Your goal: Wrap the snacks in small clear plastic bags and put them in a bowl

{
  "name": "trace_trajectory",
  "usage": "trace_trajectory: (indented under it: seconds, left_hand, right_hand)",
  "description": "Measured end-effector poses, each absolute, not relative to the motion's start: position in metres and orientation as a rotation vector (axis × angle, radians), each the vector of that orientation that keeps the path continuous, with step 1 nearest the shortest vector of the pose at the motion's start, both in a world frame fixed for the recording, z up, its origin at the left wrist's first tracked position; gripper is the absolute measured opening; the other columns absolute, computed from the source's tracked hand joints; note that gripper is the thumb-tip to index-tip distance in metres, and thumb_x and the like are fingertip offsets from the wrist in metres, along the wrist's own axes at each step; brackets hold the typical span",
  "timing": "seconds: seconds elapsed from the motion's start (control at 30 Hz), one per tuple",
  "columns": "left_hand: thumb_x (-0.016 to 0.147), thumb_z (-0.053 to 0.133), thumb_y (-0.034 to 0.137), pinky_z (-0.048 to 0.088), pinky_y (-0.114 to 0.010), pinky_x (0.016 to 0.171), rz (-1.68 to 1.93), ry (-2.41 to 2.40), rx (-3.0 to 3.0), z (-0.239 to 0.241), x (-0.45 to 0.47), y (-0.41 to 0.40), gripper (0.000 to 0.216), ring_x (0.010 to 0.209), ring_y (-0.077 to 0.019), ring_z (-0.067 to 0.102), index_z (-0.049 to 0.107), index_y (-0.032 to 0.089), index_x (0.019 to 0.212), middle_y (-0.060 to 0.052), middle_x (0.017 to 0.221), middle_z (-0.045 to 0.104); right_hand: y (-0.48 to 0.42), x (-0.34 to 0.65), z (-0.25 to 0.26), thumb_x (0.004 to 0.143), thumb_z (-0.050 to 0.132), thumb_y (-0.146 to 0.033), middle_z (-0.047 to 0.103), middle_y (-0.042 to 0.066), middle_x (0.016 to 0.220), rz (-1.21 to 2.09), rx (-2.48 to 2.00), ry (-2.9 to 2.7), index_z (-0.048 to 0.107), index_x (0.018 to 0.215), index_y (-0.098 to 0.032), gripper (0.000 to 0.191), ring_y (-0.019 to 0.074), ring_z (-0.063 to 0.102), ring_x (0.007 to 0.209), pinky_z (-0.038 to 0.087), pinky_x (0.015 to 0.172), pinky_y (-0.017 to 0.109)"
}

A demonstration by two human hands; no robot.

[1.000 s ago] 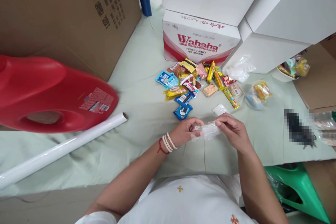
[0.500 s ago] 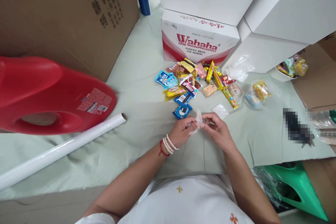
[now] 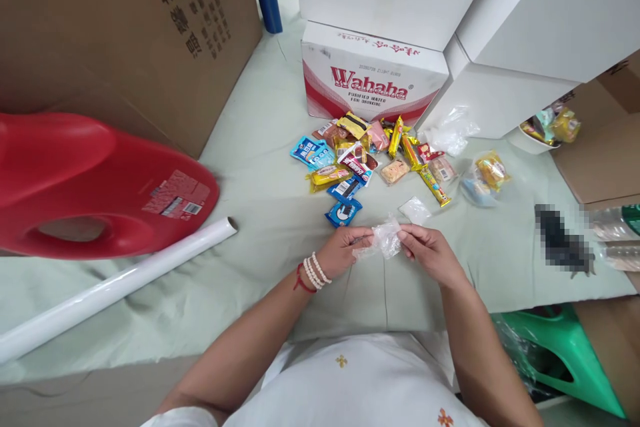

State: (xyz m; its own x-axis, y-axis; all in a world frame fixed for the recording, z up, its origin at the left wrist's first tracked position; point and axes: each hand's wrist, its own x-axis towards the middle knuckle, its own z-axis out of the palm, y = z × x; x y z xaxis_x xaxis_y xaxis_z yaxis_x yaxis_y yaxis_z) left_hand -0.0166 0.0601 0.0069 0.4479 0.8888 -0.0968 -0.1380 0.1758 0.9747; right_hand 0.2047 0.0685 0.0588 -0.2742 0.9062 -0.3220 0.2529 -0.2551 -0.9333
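Observation:
A crumpled clear plastic bag (image 3: 386,238) is stretched between my two hands, just above the cloth. My left hand (image 3: 345,248) pinches its left side, and beaded bracelets circle that wrist. On the other side, my right hand (image 3: 429,250) grips the bag between thumb and fingers. Beyond the hands lies a loose pile of wrapped snacks (image 3: 357,160), with a blue snack packet (image 3: 343,213) nearest my left hand. A flat clear plastic bag (image 3: 415,210) rests just past my right fingers. Further right sits a filled clear bag (image 3: 487,177) with yellow and blue packets inside.
A Wahaha carton (image 3: 373,73) stands behind the pile, next to crumpled plastic bags (image 3: 454,130). To the left are a red jug (image 3: 125,180) and a white roll (image 3: 125,287). A white bowl (image 3: 531,136) of snacks is at the right, near a green stool (image 3: 575,360).
My hands have moved apart, pulling the crumpled bag wider between them. My right hand has shifted to the right. The pile of snacks lies as before; the view has shifted slightly.

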Motion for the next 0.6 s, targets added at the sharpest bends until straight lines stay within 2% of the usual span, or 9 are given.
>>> trace_trajectory:
  seconds: [0.13,0.27,0.43,0.53,0.6]
  left_hand:
    - [0.086,0.063,0.067,0.035,-0.025,0.059,0.859,0.887,1.191,0.004,-0.016,0.061,0.055,0.062,-0.0115,0.041,0.071,0.013,0.084,-0.001,0.068,0.055]
    - [0.084,0.065,0.067,0.037,-0.025,0.061,0.873,0.926,1.212,0.004,-0.015,0.06,0.053,0.064,-0.0123,0.044,0.069,0.014,0.079,-0.001,0.068,0.056]
    - [0.081,0.069,0.067,0.036,-0.025,0.06,0.899,0.961,1.139,0.002,-0.016,0.06,0.054,0.063,-0.0118,0.042,0.07,0.013,0.081,-0.001,0.069,0.056]
    - [0.08,0.069,0.067,0.037,-0.025,0.06,0.895,0.941,1.121,0.0,-0.016,0.059,0.054,0.064,-0.012,0.043,0.071,0.013,0.082,-0.002,0.07,0.056]
    - [0.081,0.068,0.068,0.037,-0.025,0.059,0.871,0.927,1.118,0.0,-0.016,0.059,0.055,0.064,-0.0121,0.043,0.071,0.013,0.082,-0.002,0.069,0.055]
  right_hand:
    - [0.066,0.216,0.062,0.077,0.079,-0.06,0.05,-0.004,0.058,1.42,-1.551,-1.44,0.074,0.084,-0.018,0.043,0.009,0.036,0.051,0.028,0.048,0.024]
    - [0.063,0.221,0.059,0.079,0.077,-0.06,0.051,-0.003,0.06,1.38,-1.576,-1.397,0.067,0.076,-0.018,0.043,0.0092,0.036,0.051,0.029,0.046,0.023]
    - [0.052,0.225,0.051,0.087,0.07,-0.058,0.053,-0.003,0.07,1.355,-1.522,-1.247,0.063,0.089,-0.021,0.038,0.0092,0.038,0.052,0.032,0.045,0.022]
    - [0.045,0.219,0.049,0.082,0.079,-0.05,0.062,0.001,0.095,1.295,-1.45,-1.365,0.065,0.11,-0.025,0.041,0.0107,0.046,0.063,0.041,0.052,0.023]
    - [0.043,0.213,0.047,0.08,0.082,-0.048,0.064,0.002,0.098,1.305,-1.441,-1.441,0.067,0.112,-0.024,0.043,0.0116,0.049,0.066,0.043,0.056,0.024]
